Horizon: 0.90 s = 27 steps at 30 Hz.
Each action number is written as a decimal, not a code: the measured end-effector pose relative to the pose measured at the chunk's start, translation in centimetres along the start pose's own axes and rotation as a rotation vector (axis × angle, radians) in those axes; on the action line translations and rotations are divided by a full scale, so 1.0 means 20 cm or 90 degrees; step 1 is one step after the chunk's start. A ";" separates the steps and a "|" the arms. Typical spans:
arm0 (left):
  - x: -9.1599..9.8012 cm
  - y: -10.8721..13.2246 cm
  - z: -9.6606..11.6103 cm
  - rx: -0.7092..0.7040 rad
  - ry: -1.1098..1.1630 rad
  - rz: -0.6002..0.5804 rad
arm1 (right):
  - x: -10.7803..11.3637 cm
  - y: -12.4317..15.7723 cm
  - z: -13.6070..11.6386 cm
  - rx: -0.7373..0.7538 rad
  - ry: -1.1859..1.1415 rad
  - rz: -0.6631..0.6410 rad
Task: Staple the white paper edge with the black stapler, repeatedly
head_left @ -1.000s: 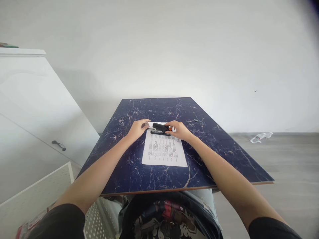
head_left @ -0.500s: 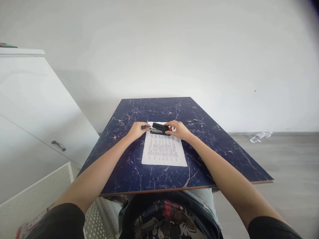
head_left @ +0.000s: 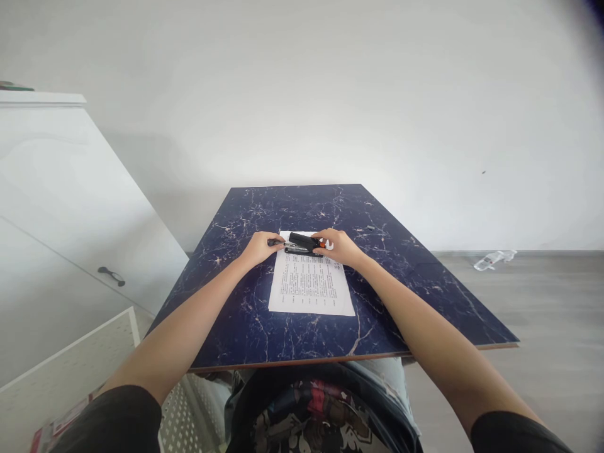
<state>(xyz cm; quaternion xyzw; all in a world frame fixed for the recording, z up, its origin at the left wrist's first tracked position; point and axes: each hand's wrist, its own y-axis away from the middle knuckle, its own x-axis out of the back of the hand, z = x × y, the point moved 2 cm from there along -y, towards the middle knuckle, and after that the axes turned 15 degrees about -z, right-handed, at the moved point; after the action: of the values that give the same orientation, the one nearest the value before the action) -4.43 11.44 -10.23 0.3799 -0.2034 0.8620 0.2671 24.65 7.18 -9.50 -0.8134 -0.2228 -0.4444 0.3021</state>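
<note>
A printed white paper [head_left: 310, 283] lies in the middle of a dark blue marbled table [head_left: 415, 277]. Across the paper's far edge sits a black stapler [head_left: 302, 243] with an orange part at its right end. My right hand [head_left: 340, 246] is closed on the stapler's right end. At the stapler's left end my left hand [head_left: 259, 246] pinches a thin dark part that sticks out from it.
A white cabinet [head_left: 56, 207] with a dark handle stands to the left. A perforated white board [head_left: 70, 371] leans low at the left. A crumpled clear plastic bottle [head_left: 493, 258] lies on the grey floor at the right. A plain wall is behind the table.
My left hand's fingers have shifted slightly at the stapler's left end, and the thin dark part now shows beyond them. The right hand and the paper have stayed put.
</note>
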 end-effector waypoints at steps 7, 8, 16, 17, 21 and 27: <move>0.00 0.00 0.01 0.010 0.006 -0.008 | 0.00 0.00 0.00 -0.009 0.002 -0.008; 0.00 0.00 0.00 0.012 0.008 -0.008 | 0.00 0.00 0.00 -0.009 0.002 -0.008; 0.01 -0.01 -0.01 0.015 0.064 -0.020 | 0.00 0.00 0.00 -0.010 0.006 -0.009; 0.01 -0.01 -0.01 0.015 0.065 -0.019 | 0.00 0.00 0.00 -0.011 0.006 -0.010; 0.01 -0.01 -0.01 0.014 0.054 -0.016 | 0.00 0.00 -0.01 -0.015 0.006 -0.012; 0.00 -0.01 0.00 -0.004 0.041 -0.004 | 0.00 0.00 -0.01 -0.022 0.005 -0.013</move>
<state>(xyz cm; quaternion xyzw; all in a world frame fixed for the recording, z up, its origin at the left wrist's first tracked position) -4.41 11.56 -10.25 0.3516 -0.1963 0.8723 0.2775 24.60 6.97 -9.34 -0.8143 -0.2222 -0.4547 0.2843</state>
